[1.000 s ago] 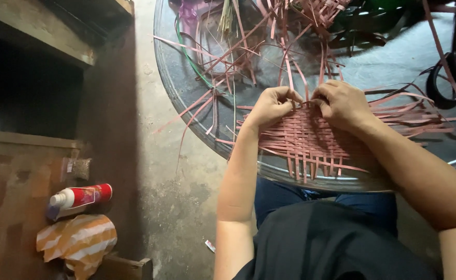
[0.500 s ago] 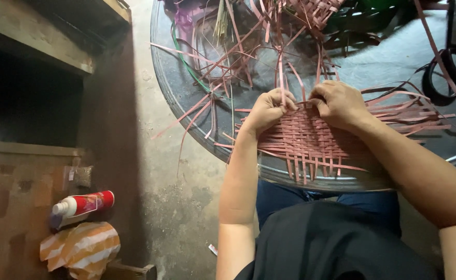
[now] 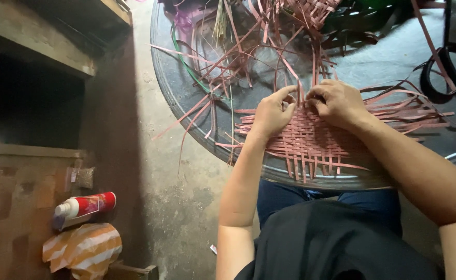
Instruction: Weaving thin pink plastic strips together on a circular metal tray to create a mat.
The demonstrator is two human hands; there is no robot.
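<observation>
A flat woven mat of pink strips [image 3: 311,142] lies at the near edge of a round dark table [image 3: 388,67]. My left hand [image 3: 272,111] and my right hand [image 3: 337,102] rest side by side on the mat's far edge. Both pinch the thin pink strips [image 3: 303,93] that stand up between their fingertips. Loose strip ends stick out from the mat toward me and to the right.
More loose pink strips and a second woven piece [image 3: 311,10] lie across the far side of the table. Black scissors [image 3: 448,67] sit at the right. On the floor at the left lie a red and white bottle [image 3: 82,207] and an orange striped bag [image 3: 80,249], beside wooden shelving [image 3: 41,46].
Both hands stay on the mat's far edge, with only small finger movements on the strips. The camera view has shifted slightly.
</observation>
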